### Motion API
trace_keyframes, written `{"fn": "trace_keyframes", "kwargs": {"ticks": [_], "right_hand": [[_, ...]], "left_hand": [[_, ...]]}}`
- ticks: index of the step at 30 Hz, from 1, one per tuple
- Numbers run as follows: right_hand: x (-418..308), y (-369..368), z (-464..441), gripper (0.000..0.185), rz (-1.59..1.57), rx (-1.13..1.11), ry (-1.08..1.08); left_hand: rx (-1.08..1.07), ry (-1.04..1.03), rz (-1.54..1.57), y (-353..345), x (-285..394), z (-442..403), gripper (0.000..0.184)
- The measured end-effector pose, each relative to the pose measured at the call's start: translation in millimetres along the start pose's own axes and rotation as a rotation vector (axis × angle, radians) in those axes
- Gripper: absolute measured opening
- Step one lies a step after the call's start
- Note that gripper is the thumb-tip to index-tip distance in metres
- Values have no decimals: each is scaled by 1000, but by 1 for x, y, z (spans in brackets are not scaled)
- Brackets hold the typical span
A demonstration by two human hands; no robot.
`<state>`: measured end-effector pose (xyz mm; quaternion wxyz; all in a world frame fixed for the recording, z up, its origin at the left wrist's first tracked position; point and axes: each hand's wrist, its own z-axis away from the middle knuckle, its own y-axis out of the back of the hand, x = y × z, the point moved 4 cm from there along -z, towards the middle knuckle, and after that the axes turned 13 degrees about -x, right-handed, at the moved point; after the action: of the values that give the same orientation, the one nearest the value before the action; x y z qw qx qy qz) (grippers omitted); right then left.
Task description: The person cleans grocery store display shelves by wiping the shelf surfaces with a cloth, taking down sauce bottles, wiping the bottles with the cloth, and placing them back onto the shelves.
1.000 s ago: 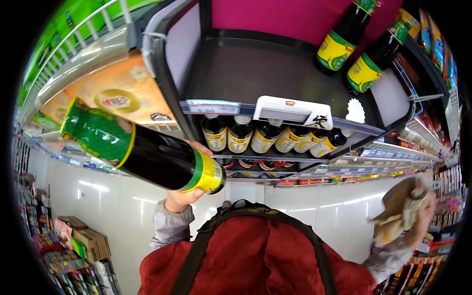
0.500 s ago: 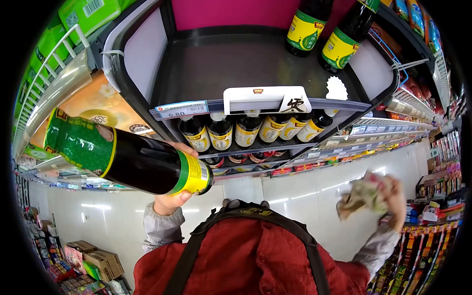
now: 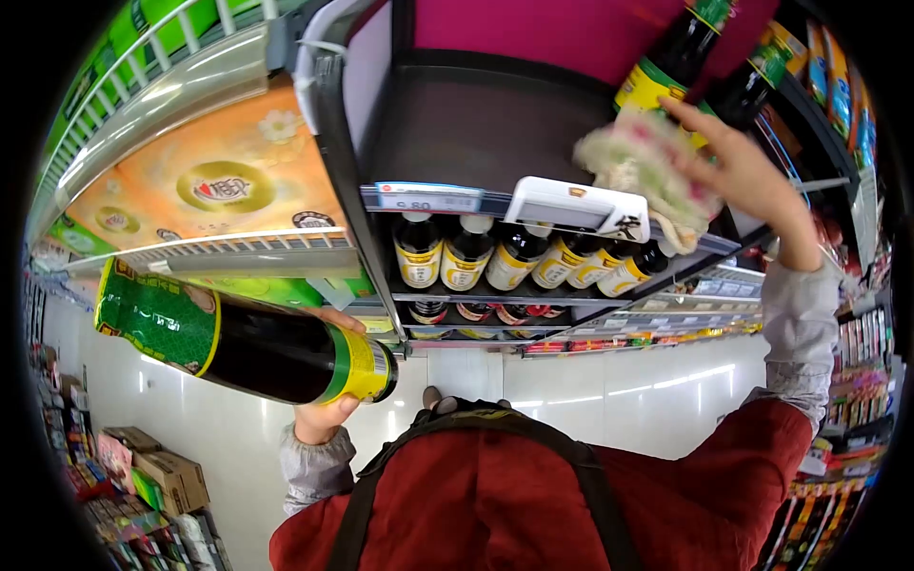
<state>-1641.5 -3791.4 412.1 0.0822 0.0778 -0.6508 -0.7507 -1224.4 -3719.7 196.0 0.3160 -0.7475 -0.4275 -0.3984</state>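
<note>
Where the left hand [image 3: 322, 421] grips: a dark green-necked bottle [image 3: 271, 344], tipped nearly level, fingers and thumb wrapped about its yellow-and-green label, at the lower left of the black upper shelf [image 3: 466, 124].
Right hand [image 3: 752, 181]: clutching a cream, green and pink cloth [image 3: 657, 176] over the shelf's front right corner; motion blurs the cloth, so whether it touches shelf or bottle is hard to say.
Matching bottles [image 3: 681, 48]: two, upright at the shelf's right end, partly behind hand and cloth.
Price tag [image 3: 428, 198]: at the left of the shelf's front, with a white sign [image 3: 571, 209] near the middle.
Beneath the shelf: a row of white-capped bottles [image 3: 512, 262].
Left of the shelf: an orange pack [image 3: 219, 186] above a white wire rail [image 3: 252, 246].
</note>
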Motion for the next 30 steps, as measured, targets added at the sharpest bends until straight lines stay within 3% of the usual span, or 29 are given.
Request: {"fn": "trace_keyframes", "kwargs": {"ticks": [1, 2, 4, 8, 10, 12, 14, 16, 20, 22, 23, 25, 26, 28, 30], "right_hand": [[-16, -7, -8, 66, 160, 23, 21], [-33, -10, -15, 69, 31, -108, -21], [-29, -31, -34, 64, 10, -343, 124], [-39, -30, -63, 63, 44, -319, 220], [-61, -31, -81, 66, -52, -214, 539], [-75, -36, -108, 69, -21, -131, 621], [-96, -32, -132, 71, -77, -198, 418], [-100, -32, -161, 72, -14, -106, 461], [-127, -23, -196, 61, 34, -215, 274], [-141, -24, -206, 57, 54, -303, 226], [-148, -26, -212, 53, -14, -237, 369], [-168, -29, -207, 48, -50, -83, 664], [-165, -34, -205, 47, -108, -139, 601], [-171, -33, -188, 47, -234, -210, 851], [-178, -34, -160, 51, -253, -288, 934]], "left_hand": [[54, 17, 21, 2, 1, 4, 87], [71, 14, 16, 7, 1, 7, 87], [68, 21, -74, 17, 0, 12, 88], [136, 18, -46, 28, 0, 15, 88], [159, 9, -48, 32, -1, 17, 89], [177, 9, -65, 36, -4, 20, 90], [195, 7, -86, 39, -3, 23, 90], [229, 9, -106, 41, -2, 28, 91], [286, 21, -116, 40, 3, 36, 91], [297, -42, -135, 32, 14, 29, 46], [299, -39, -138, 35, 12, 34, 46], [264, 20, -101, 40, 2, 42, 91], [265, 19, -103, 40, 0, 44, 91], [248, 67, -125, 35, 0, 45, 90], [272, 284, -139, 42, -12, 71, 88]]}}
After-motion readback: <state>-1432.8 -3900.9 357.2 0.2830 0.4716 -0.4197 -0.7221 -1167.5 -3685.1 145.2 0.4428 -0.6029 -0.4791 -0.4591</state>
